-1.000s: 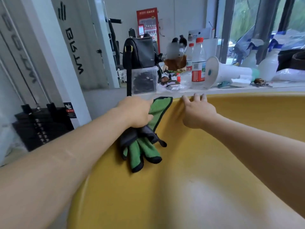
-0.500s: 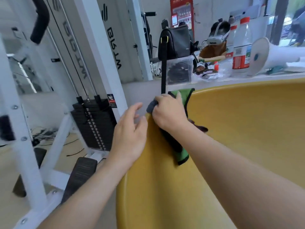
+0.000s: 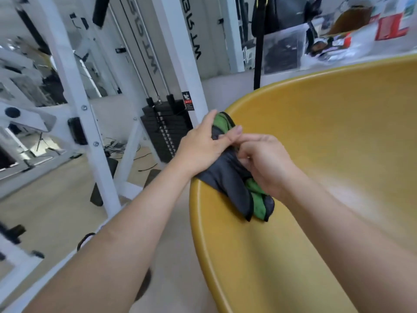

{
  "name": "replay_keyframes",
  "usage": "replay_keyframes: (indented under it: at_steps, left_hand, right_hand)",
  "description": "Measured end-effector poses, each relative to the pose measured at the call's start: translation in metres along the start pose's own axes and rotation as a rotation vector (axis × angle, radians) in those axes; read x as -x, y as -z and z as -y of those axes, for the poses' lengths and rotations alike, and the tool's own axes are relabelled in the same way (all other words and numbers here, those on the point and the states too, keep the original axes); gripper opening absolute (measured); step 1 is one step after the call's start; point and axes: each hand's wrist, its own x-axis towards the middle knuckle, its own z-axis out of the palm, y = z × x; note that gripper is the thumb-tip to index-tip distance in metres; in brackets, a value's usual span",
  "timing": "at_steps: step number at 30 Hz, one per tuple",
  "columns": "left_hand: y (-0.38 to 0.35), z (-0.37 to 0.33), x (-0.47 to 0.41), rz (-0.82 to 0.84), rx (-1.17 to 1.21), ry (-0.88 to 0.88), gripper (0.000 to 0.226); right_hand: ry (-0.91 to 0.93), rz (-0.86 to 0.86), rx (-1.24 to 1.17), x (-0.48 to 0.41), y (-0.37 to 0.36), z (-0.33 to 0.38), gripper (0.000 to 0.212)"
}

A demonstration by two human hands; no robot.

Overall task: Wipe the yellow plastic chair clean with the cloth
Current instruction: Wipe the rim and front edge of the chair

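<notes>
Now: green-and-grey cloth (image 3: 234, 184) draped over yellow chair (image 3: 316, 177) rim at 9 o'clock of the shell. Left hand (image 3: 203, 145) laid on cloth's outer side, fingers curled over it at the rim. Right hand (image 3: 264, 161) bunched into cloth from inside, touching the left. White gym frame (image 3: 74, 91) and black weight stack (image 3: 167, 127) at 10 o'clock.
</notes>
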Motion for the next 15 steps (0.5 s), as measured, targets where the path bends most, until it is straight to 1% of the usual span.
replay_keyframes:
  at_steps: [1,3,6,7,10,15]
  left_hand:
    - [0.0,0.001,0.006,-0.007,0.03,0.019,0.08]
    - [-0.001,0.006,0.014,-0.027,0.145,0.062,0.073]
    - [-0.011,0.015,0.031,-0.122,0.19,0.163,0.066]
    - [-0.015,0.017,0.037,-0.158,0.193,0.196,0.065]
    - [-0.024,0.016,0.054,-0.246,0.134,0.253,0.065]
    - [-0.042,0.013,0.102,-0.311,-0.05,0.236,0.078]
  right_hand:
    - [-0.002,0.012,0.058,0.008,-0.001,-0.005,0.055]
    - [0.021,0.03,0.166,0.021,-0.003,-0.011,0.058]
    - [0.075,-0.077,0.281,0.048,-0.007,-0.02,0.054]
    - [0.085,-0.078,0.33,0.059,-0.007,-0.023,0.056]
    - [0.061,0.017,0.456,0.086,-0.004,-0.031,0.062]
    - [0.067,0.162,0.709,0.121,-0.003,-0.035,0.072]
